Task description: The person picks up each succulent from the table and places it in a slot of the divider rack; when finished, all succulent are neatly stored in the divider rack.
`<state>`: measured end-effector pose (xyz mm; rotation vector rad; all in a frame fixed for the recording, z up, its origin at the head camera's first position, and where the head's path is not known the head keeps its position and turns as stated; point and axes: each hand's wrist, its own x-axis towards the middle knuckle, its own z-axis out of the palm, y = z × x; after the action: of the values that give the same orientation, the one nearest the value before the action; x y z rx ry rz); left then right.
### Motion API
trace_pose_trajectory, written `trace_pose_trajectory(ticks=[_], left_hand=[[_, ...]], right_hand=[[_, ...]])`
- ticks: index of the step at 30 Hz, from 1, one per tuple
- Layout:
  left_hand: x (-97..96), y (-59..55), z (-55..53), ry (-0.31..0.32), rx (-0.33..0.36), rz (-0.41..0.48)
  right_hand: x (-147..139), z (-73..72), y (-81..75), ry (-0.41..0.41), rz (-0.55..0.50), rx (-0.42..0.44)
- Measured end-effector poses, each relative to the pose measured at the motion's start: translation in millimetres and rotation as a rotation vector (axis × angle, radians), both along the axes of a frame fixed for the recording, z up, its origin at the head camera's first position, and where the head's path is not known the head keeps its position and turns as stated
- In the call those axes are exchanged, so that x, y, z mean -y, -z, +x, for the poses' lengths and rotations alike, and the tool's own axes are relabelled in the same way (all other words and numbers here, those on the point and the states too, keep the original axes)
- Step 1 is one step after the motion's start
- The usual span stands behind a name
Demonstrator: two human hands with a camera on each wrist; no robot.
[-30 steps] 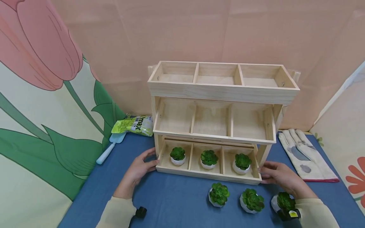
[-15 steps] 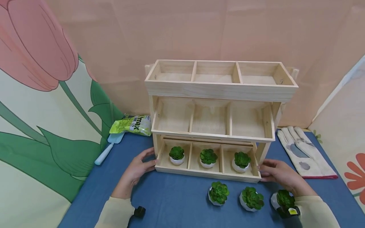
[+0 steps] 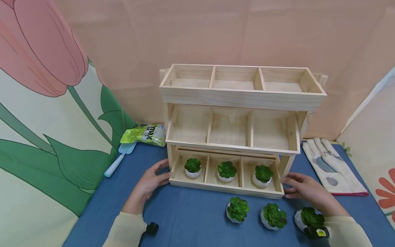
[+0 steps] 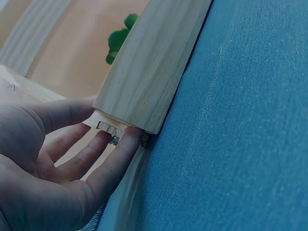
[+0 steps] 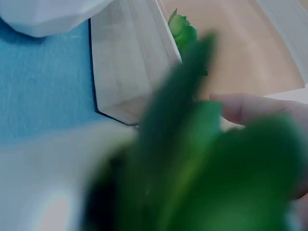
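Note:
A three-tier wooden planter shelf (image 3: pixel 240 96) stands on the blue cloth. Each tier has three compartments, and the bottom one holds a small potted succulent (image 3: pixel 226 169) in every compartment. At the left end of the bottom tier, my left hand (image 3: pixel 152 180) touches the wood with its fingertips, thumb at the rim in the left wrist view. My right hand (image 3: pixel 303 190) is at the opposite end, its fingertips against or very near the corner. In the right wrist view, a blurred green succulent (image 5: pixel 207 178) hides much of that hand.
More potted succulents (image 3: pixel 237 209) stand in a row in front of the shelf, one (image 3: pixel 308 219) beside my right wrist. A green bag (image 3: pixel 145 134) and a blue trowel (image 3: pixel 118 159) lie left. White gloves (image 3: pixel 333 168) lie right.
My right hand has shifted slightly outward from the shelf's right corner. The left hand, shelf and plants keep their places; the view wobbles a little.

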<state>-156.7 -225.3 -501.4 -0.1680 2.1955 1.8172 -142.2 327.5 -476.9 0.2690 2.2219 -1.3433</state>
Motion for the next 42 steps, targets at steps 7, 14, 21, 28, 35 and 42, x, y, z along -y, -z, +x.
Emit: trace_pose_trajectory(ticks=[7,14,21,28,35,42], left_hand=[[3.8,-0.8,0.3,-0.004,0.003,0.005],[4.3,-1.6,-1.2,-0.003,0.014,0.000],[3.9,-1.9,0.1,-0.008,0.019,-0.008],[2.4,-2.1,-0.5,-0.013,0.014,-0.003],[1.4,0.2,-0.1,-0.007,0.017,-0.002],[1.8,-1.7,-0.4,-0.005,0.007,-0.004]], right_hand=[[-9,6.5,-9.7,0.014,0.049,-0.043],[-27,24.3,-13.4,0.052,0.032,-0.120],[-46,56.2,-13.2,0.143,0.023,-0.251],[-60,77.7,-5.9,0.190,0.025,-0.390],[-66,91.8,12.9,0.235,0.101,-0.427],[-81,101.6,29.3,0.150,0.159,-0.255]])
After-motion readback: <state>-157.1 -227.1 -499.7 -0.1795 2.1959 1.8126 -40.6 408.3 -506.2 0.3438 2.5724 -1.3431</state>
